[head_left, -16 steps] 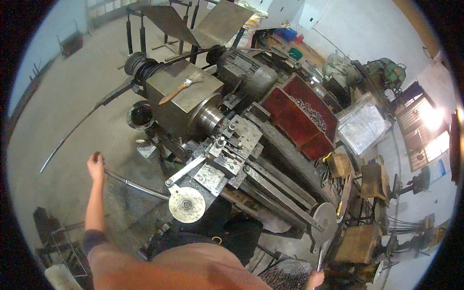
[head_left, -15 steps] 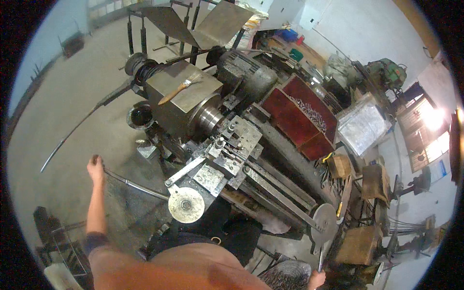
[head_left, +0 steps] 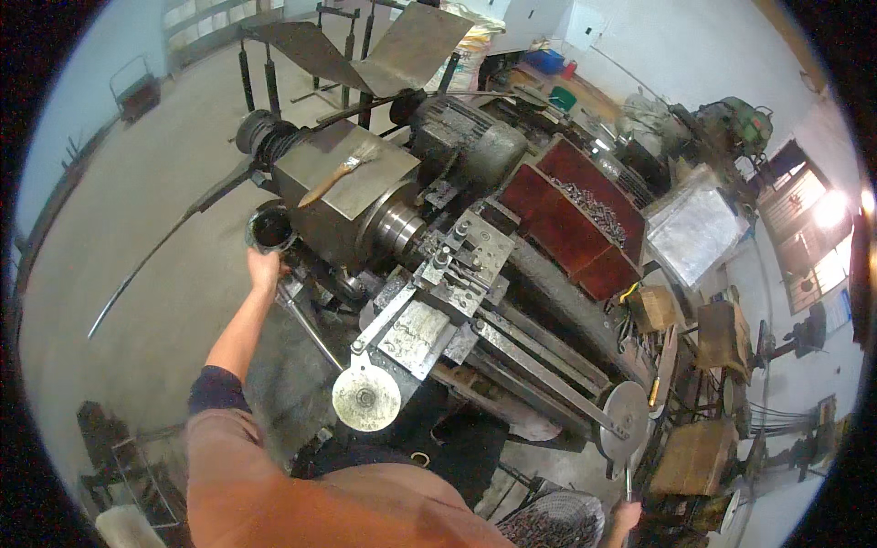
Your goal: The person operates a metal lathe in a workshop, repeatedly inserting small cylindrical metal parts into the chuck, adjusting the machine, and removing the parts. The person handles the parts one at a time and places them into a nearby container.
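My left hand (head_left: 264, 267) is closed around the upper end of a steel lever (head_left: 312, 329). That lever runs down to a round metal disc (head_left: 366, 398), joined by a flat link bar (head_left: 384, 316) to the tool slide (head_left: 452, 279) of a small lathe. At the lower right, my right hand (head_left: 625, 521) grips a short lever handle (head_left: 628, 482) below a second disc (head_left: 624, 422). Long parallel bars (head_left: 544, 370) link this disc to the slide. Left of the slide sits the bright round spindle nose (head_left: 400, 226). Whatever is at the cutting point is too small to make out.
A brush (head_left: 331, 180) lies on the headstock cover (head_left: 365, 196). Behind the lathe are a motor (head_left: 468, 137) and a red tray (head_left: 571, 260) holding small metal parts. A basket of dark pieces (head_left: 555, 519) stands low, beside my right hand. A long rod (head_left: 146, 265) juts out left.
My left hand has swung its lever up and to the right, turning the disc and shifting the link bar and slide. My right hand keeps its grip; the view has shifted slightly.
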Motion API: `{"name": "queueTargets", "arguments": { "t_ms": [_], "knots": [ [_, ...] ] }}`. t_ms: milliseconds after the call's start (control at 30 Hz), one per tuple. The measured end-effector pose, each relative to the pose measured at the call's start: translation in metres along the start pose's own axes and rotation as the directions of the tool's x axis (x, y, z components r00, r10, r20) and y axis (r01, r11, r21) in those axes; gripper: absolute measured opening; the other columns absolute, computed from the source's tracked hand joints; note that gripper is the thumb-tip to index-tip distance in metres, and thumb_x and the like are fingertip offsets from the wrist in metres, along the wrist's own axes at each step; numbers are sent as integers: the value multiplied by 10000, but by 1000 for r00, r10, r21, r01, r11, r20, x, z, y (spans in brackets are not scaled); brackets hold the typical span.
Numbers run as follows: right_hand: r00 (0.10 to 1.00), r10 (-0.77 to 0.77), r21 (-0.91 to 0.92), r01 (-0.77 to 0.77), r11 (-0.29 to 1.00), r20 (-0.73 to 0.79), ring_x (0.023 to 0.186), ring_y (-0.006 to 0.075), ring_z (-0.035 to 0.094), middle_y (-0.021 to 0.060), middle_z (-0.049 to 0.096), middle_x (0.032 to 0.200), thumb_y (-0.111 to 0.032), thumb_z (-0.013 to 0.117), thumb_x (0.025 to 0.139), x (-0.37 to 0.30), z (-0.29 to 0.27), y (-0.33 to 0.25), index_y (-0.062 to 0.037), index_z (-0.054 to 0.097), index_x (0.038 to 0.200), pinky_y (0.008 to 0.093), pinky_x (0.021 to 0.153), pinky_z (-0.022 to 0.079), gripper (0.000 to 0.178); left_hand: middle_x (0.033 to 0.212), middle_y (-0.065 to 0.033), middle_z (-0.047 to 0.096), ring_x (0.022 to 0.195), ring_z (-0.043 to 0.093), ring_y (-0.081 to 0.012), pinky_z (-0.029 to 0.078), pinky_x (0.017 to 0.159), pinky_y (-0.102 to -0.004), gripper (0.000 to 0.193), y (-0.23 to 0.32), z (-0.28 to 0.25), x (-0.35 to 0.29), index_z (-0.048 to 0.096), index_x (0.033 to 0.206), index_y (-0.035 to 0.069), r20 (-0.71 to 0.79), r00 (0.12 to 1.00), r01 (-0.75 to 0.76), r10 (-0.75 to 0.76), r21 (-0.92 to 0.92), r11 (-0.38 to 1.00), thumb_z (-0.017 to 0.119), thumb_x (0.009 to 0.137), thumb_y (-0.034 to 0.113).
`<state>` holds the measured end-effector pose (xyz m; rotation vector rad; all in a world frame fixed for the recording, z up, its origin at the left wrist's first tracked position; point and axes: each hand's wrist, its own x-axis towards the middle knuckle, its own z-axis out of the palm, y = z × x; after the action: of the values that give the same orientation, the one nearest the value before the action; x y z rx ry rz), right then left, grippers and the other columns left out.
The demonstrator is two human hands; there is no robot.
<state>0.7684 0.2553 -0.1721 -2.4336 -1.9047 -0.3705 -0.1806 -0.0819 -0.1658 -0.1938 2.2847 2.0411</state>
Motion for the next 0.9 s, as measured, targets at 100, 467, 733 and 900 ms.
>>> {"name": "queueTargets", "arguments": {
  "t_ms": [100, 467, 733, 900],
  "knots": [
    [998, 38, -87, -42, 995, -46, 731, 398, 615, 215, 620, 742, -329, 560, 729, -43, -12, -21, 18, 578, 725, 468, 653, 501, 347, 740, -170, 570, 446, 573, -196, 463, 383, -300, 372, -10, 3, 13, 363, 1063, -43, -14, 1000, 3, -3, -21, 1000, 512, 724, -5],
    [977, 194, -48, -191, 980, 83, 756, 383, 615, 189, 628, 787, -333, 553, 696, -106, -52, -59, -6, 572, 783, 471, 687, 489, 339, 742, -163, 581, 427, 559, -199, 443, 388, -303, 486, -3, 7, -2, 347, 1165, -52, -27, 996, -89, 87, -99, 991, 520, 716, 11],
    [996, -69, -192, 56, 980, -64, 790, 356, 615, 173, 621, 814, -360, 583, 681, -32, -43, -29, -25, 564, 799, 464, 680, 487, 356, 739, -146, 586, 502, 575, -210, 451, 402, -315, 340, 5, -1, -11, 432, 1025, -35, -94, 994, -34, 55, 210, 977, 564, 730, 70],
    [1000, 16, -235, -18, 972, -10, 834, 333, 614, 129, 628, 868, -323, 600, 682, 58, -21, -32, -65, 579, 839, 476, 701, 473, 303, 723, -157, 580, 441, 567, -228, 454, 367, -320, 403, -11, 3, 19, 397, 1084, -20, -24, 998, -53, 57, 145, 988, 551, 716, 42]
  ]
}}
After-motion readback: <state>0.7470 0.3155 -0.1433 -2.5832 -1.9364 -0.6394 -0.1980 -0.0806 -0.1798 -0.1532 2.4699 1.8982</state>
